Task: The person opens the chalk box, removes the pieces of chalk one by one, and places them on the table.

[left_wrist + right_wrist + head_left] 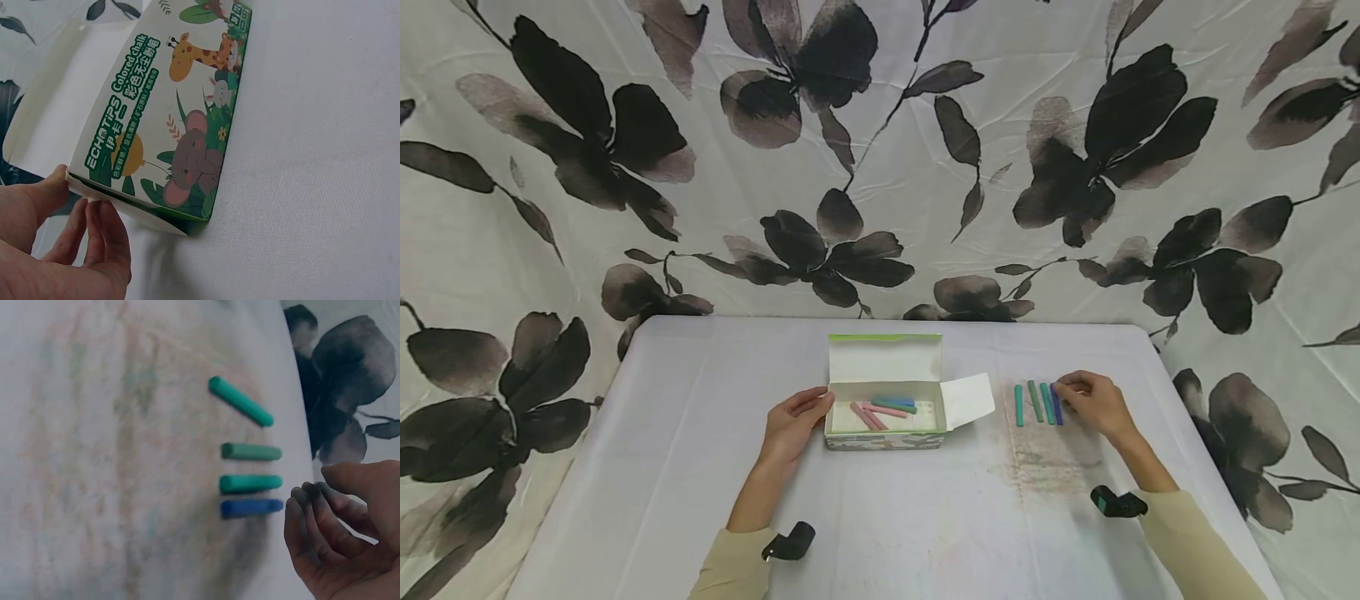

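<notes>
An open box of colored chalk (883, 443) stands mid-table with its lid raised; pink chalk sticks (868, 417), a blue one (891, 401) and a green one lie inside. My left hand (795, 421) holds the box's left end, thumb at the corner and fingers against the side flap (147, 219). To the right, a row of chalk sticks lies on the cloth: a teal one (240, 401), a green one (253, 451), another teal one (251, 483) and a blue one (251, 508). My right hand (1093, 404) has its fingertips right by the blue stick's far end, fingers loosely bent, holding nothing.
A white cloth (685, 467) covers the table, with a smudge of chalk dust (1045, 467) below the row. The box's right side flap (967, 400) sticks outward. Behind the table hangs a flower-patterned curtain (925, 192).
</notes>
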`<move>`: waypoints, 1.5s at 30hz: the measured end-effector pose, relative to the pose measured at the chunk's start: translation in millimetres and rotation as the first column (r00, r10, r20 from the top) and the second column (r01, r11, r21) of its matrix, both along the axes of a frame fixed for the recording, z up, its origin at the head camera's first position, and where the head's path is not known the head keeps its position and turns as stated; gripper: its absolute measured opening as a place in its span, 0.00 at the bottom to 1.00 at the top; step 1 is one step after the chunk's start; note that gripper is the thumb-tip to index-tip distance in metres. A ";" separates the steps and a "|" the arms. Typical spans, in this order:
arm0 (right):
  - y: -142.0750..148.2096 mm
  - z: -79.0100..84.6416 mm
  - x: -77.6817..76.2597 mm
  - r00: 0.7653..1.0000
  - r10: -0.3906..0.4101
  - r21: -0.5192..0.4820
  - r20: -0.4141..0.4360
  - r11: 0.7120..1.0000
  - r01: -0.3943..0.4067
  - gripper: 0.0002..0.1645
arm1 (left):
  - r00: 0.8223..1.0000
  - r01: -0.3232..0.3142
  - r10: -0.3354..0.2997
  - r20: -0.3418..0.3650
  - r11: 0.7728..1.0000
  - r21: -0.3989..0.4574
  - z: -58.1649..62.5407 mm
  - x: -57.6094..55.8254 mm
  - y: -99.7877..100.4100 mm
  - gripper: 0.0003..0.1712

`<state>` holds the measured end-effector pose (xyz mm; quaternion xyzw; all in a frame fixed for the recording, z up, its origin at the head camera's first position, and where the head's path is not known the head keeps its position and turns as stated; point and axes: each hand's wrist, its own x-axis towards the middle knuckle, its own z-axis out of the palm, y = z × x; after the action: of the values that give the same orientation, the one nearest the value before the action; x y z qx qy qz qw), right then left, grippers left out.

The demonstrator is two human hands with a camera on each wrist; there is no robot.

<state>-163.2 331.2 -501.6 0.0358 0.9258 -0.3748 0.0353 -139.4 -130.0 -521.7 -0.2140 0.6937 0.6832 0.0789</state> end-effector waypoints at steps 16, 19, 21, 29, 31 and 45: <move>-37.8 41.8 2.5 0.992 0.103 -0.110 -0.066 0.988 -0.110 0.18 | 1.000 0.019 -0.019 -0.026 1.000 0.013 -2.6 4.3 -8.0 0.23; -47.0 47.5 0.0 0.987 0.141 -0.125 -0.072 0.981 -0.149 0.17 | 0.999 0.023 -0.023 -0.028 1.000 0.017 -1.6 5.4 -8.8 0.24; -53.4 51.0 -1.5 0.984 0.159 -0.129 -0.076 0.977 -0.168 0.17 | 0.999 0.027 -0.027 -0.030 0.999 0.017 -1.0 6.4 -9.4 0.24; -81.6 60.1 -3.7 0.970 0.218 -0.166 -0.106 0.958 -0.233 0.15 | 0.999 0.035 -0.035 -0.032 0.999 0.025 -0.1 10.1 -12.0 0.24; -89.3 60.4 -3.9 0.966 0.231 -0.193 -0.113 0.949 -0.249 0.15 | 0.999 0.043 -0.042 -0.031 0.999 0.018 -0.5 10.8 -12.5 0.25; -150.5 50.6 -2.8 0.904 0.409 -0.225 -0.125 0.876 -0.428 0.12 | 0.997 0.060 -0.059 -0.046 0.998 0.015 -5.1 15.7 -16.9 0.26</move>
<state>-166.0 180.8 -451.0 -0.1837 0.8583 -0.4715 0.0855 -123.7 -146.9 -526.9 -0.1769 0.6956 0.6911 0.0849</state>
